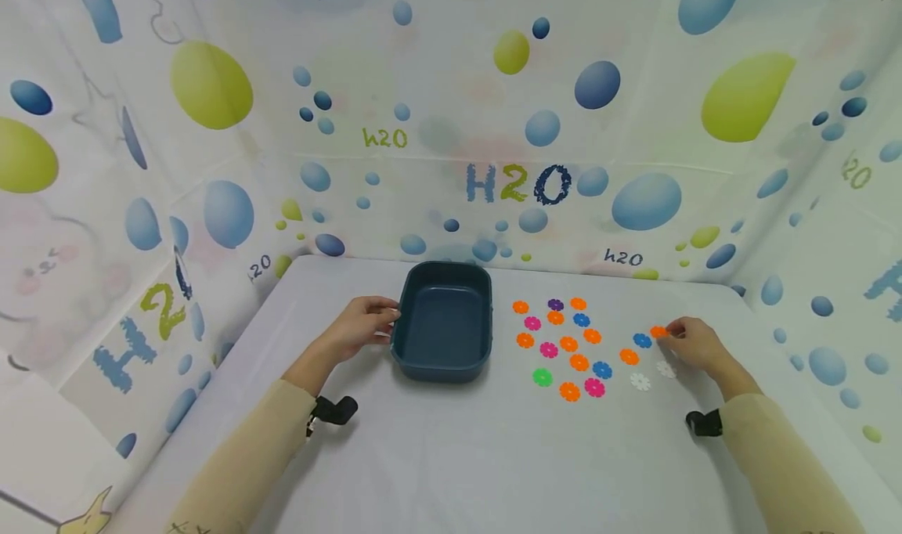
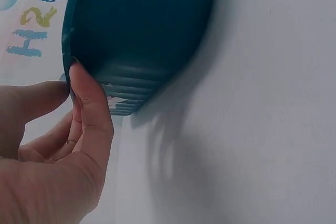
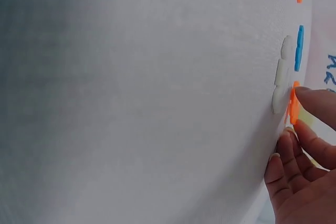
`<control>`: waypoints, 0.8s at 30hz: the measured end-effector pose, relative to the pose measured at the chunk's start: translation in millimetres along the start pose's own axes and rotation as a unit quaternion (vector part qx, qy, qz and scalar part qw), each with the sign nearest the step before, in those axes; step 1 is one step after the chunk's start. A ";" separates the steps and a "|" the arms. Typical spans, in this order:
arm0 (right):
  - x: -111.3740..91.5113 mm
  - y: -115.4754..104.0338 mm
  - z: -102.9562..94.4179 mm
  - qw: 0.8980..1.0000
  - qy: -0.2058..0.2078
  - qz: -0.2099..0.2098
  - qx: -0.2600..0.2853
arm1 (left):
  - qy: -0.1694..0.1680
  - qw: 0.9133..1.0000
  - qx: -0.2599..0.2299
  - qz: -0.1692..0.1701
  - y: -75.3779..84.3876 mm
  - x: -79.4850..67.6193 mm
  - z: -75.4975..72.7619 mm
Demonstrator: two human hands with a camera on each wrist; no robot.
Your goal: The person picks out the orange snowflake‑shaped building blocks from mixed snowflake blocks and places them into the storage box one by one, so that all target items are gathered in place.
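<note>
Orange disc (image 1: pixel 658 332), round, no long axis, pinched by the nearer right hand (image 1: pixel 698 349), well rightward of the dark-blue tub (image 1: pixel 441 373), which the left hand (image 1: pixel 359 327) pinches at its left side.

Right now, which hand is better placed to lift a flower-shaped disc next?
Probably the right hand: it pinches an orange disc, with a blue disc close by. The left hand holds the tray, away from both.

White table (image 1: pixel 465 456), spotted curtain (image 1: pixel 437 72) behind, H2O lettering (image 1: pixel 515 183).
</note>
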State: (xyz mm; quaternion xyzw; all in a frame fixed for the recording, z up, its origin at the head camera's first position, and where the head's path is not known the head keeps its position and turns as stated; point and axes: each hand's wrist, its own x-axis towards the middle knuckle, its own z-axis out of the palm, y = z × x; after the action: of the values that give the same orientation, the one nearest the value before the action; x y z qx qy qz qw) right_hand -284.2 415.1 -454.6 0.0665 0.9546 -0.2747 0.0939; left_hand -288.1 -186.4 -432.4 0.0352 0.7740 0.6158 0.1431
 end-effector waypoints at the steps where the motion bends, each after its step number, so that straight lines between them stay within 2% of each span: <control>1: -0.5 -0.5 0.1 1.000 0.002 0.000 0.002 | 0.001 1.000 -0.001 -0.003 0.2 -0.4 0.2; 10: -7.1 -1.2 -3.7 0.999 0.021 -0.004 0.043 | 0.001 1.000 -0.001 -0.017 2.3 1.0 1.5; 24: -22.1 -26.5 -7.1 0.992 0.060 -0.086 0.073 | -0.009 1.000 -0.006 0.007 3.0 -1.0 1.1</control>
State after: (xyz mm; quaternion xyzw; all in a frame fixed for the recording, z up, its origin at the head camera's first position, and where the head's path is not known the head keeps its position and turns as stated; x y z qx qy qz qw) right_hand -268.4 395.0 -430.3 0.0073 0.9381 -0.3463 0.0069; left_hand -287.2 -184.8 -429.5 0.0455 0.7688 0.6209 0.1464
